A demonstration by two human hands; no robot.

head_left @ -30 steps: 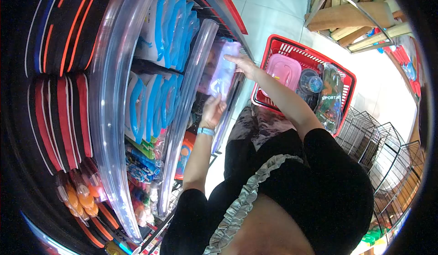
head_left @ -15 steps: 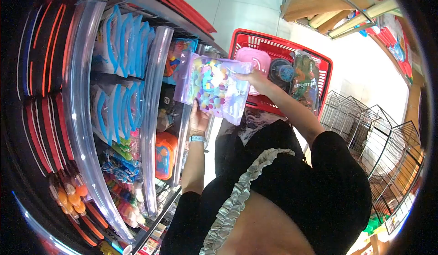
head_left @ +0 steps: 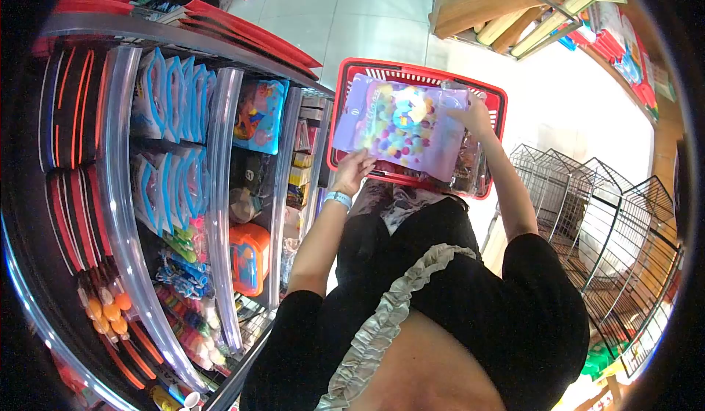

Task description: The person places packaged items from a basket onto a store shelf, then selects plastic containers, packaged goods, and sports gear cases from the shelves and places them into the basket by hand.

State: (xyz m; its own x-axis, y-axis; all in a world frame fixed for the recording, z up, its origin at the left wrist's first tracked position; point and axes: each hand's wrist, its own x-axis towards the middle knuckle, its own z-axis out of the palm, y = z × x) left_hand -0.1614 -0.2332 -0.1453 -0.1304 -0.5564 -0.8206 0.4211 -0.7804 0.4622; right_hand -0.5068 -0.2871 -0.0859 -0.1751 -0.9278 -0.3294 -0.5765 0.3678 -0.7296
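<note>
A purple, partly see-through plastic pack (head_left: 404, 128) printed with many-coloured round shapes lies flat over the red shopping basket (head_left: 341, 91). Its right edge is gripped by my right hand (head_left: 474, 116), fingers closed on it. At the pack's lower left edge, my left hand (head_left: 354, 170) pinches the border. The pack covers most of what the basket holds. Only a dark item in clear wrap (head_left: 470, 163) shows past its right side.
Shelving with clear rails (head_left: 220, 213) stands on my left, with blue-edged pouches (head_left: 172, 99) and an orange case (head_left: 250, 258). Wire cages (head_left: 609, 227) are at the right. Wooden boards (head_left: 507, 11) sit in a rack at the far right.
Both hands have carried the pack rightward from beside the shelf to over the basket. It now hides the pink box and dark round container seen there before. The view has shifted slightly.
</note>
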